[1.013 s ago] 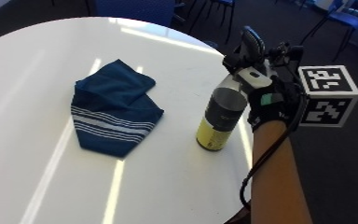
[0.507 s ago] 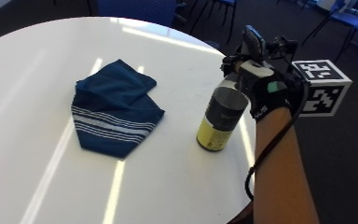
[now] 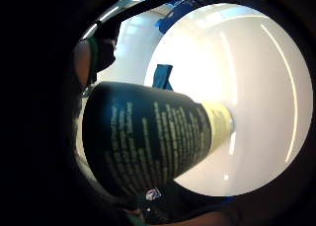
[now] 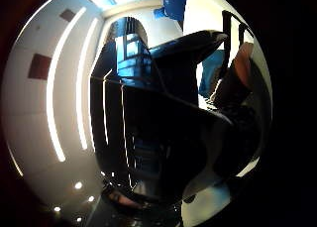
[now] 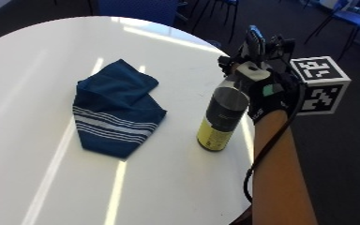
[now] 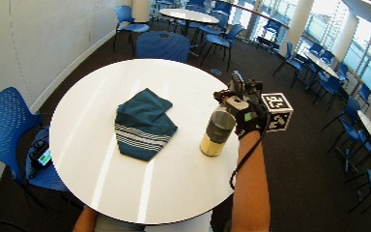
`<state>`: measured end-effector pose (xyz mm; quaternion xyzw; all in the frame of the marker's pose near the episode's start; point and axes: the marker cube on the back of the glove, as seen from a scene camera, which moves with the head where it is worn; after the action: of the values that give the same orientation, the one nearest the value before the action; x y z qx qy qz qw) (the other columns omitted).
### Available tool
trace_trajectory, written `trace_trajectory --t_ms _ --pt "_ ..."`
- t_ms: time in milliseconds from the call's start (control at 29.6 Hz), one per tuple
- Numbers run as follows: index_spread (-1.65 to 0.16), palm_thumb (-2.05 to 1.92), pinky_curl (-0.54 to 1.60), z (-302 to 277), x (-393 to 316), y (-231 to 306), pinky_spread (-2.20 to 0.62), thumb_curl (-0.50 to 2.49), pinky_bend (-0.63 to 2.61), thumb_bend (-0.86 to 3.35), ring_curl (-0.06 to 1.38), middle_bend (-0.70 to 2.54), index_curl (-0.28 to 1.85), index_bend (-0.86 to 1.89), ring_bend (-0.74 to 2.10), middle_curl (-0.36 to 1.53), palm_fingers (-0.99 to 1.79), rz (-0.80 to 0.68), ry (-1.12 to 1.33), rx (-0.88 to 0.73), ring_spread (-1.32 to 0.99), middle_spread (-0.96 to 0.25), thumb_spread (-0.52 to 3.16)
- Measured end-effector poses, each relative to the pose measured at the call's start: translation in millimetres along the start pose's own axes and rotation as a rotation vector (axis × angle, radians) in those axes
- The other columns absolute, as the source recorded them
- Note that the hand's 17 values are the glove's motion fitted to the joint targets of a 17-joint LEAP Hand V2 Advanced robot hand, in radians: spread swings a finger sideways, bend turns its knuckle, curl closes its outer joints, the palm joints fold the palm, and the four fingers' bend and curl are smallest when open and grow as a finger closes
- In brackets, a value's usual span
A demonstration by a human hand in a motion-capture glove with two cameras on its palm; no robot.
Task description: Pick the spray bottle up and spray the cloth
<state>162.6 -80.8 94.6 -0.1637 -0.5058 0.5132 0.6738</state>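
Observation:
A dark spray bottle with a yellow base stands upright on the round white table, near its right edge. My gloved right hand is at the bottle's upper part from the right, and its fingers curl round the top. The bottle fills the little finger side palm view, with a fingertip wrapped past its far side. In the thumb side palm view the bottle is also very close. A folded blue cloth with white stripes lies flat on the table to the bottle's left, apart from it. The wide outside view shows bottle, cloth and hand.
The table's edge runs just right of the bottle, under my forearm. Blue chairs stand beyond the table and at its left side. Bare white tabletop lies around the cloth.
My hand has edged slightly closer onto the bottle's top. The bottle stays standing in the same spot and the cloth has not moved.

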Motion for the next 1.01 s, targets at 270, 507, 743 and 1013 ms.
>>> trace_trajectory --t_ms 270,507,743,1013 --pt "-0.28 0.93 0.09 1 2 -4 0.03 0.59 0.1 -0.04 0.43 0.56 0.51 0.53 0.48 0.51 1.15 -0.081 0.059 0.121 -0.22 -0.24 0.52" --pt "-0.27 0.9 0.17 3 -4 -8 -0.06 0.62 0.27 -0.04 0.43 0.53 0.52 0.49 0.48 0.5 1.31 -0.18 0.108 0.262 -0.22 -0.21 0.51" --pt "-0.26 0.89 0.25 0 -6 -8 -0.16 0.66 0.35 -0.03 0.43 0.55 0.53 0.5 0.47 0.5 1.39 -0.205 0.141 0.326 -0.22 -0.21 0.46" --pt "-0.26 0.88 0.29 1 -10 -9 -0.21 0.7 0.35 -0.03 0.44 0.58 0.55 0.53 0.51 0.51 1.4 -0.221 0.162 0.356 -0.22 -0.21 0.4"
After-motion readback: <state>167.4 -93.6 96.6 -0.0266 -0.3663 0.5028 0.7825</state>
